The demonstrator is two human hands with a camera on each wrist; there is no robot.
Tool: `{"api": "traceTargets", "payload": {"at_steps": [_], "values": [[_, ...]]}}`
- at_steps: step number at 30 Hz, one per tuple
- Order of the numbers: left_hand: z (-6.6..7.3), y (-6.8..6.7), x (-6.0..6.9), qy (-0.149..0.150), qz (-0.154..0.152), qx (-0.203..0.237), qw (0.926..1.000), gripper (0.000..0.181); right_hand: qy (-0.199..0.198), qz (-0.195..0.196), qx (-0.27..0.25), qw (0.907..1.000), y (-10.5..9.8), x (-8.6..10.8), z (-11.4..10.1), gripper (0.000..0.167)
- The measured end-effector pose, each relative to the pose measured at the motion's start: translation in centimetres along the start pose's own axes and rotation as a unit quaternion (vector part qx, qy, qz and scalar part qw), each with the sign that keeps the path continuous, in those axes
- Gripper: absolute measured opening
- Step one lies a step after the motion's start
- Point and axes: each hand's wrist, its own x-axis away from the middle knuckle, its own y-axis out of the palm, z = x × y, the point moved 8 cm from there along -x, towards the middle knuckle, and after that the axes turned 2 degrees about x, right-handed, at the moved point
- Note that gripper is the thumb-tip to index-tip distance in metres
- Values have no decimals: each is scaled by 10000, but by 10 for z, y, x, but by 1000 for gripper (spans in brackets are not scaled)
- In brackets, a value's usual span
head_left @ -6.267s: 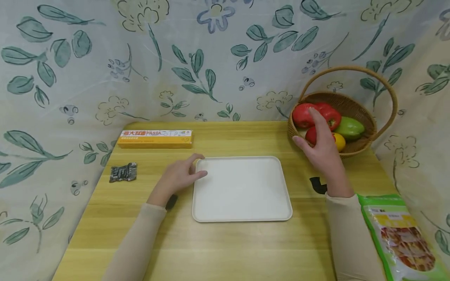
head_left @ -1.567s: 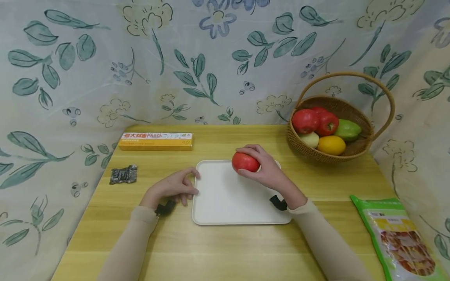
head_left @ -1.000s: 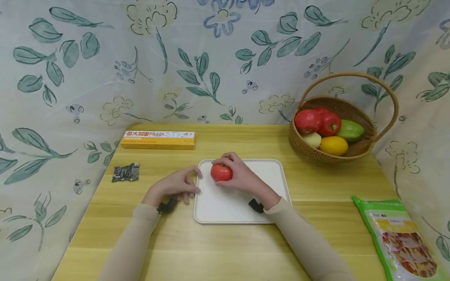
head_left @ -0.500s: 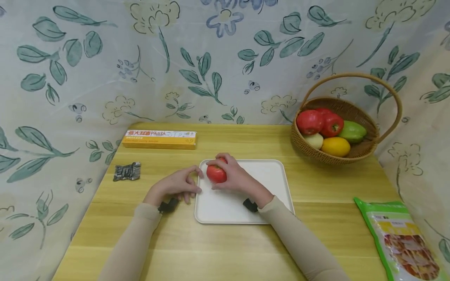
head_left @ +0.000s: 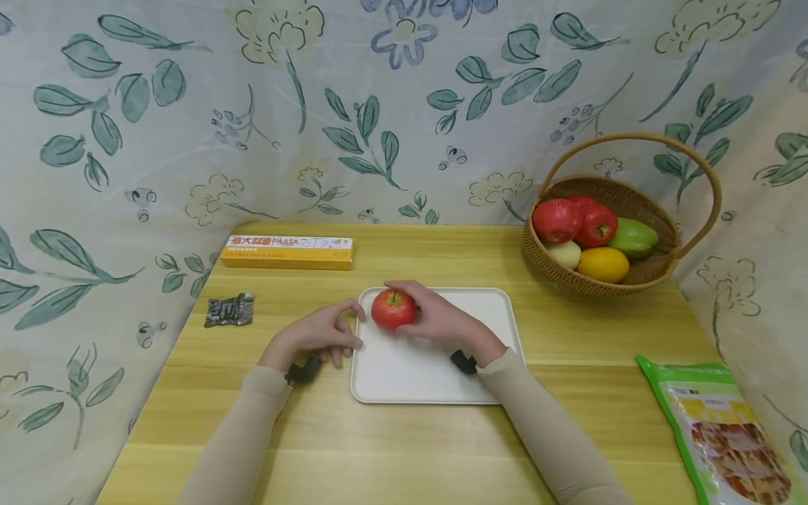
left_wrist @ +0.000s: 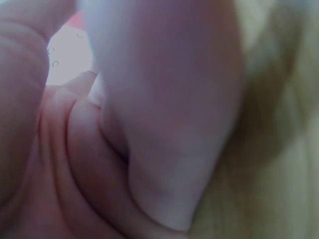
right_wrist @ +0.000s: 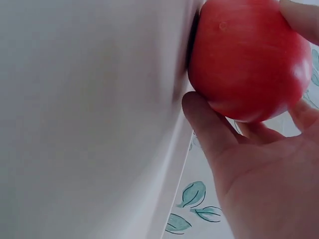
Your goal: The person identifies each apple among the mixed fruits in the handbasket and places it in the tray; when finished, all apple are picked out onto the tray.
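Observation:
A red apple sits stem up at the back left of the white tray. My right hand is round its right side, fingers behind and thumb in front; in the right wrist view, fingers of the right hand touch the apple close above the tray surface. At the tray's left rim, my left hand rests with loosely bent fingers and holds nothing visible. The left wrist view shows mostly the blurred left hand; its fingertips are hidden there.
A wicker basket with several fruits stands at the back right. The pasta box lies at the back left, with a small dark packet in front of it. A green-edged food bag lies at the right. Patterned cloth hangs behind.
The apple has come from above the tray's right part to its back left, and now stands upright. My right hand has shifted slightly right over the last half second; the left has barely moved.

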Motion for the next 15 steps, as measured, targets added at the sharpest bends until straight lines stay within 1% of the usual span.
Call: {"api": "traceTargets", "payload": {"at_steps": [8,15], "values": [[0,0,0,7,-8,-18,10000,52,84,355,-318,9988,2,-6,1,77],[-1,-1,-1,-45,-7,-31,10000,54,118,457,-310,9984,4,-9,1,77]]}}
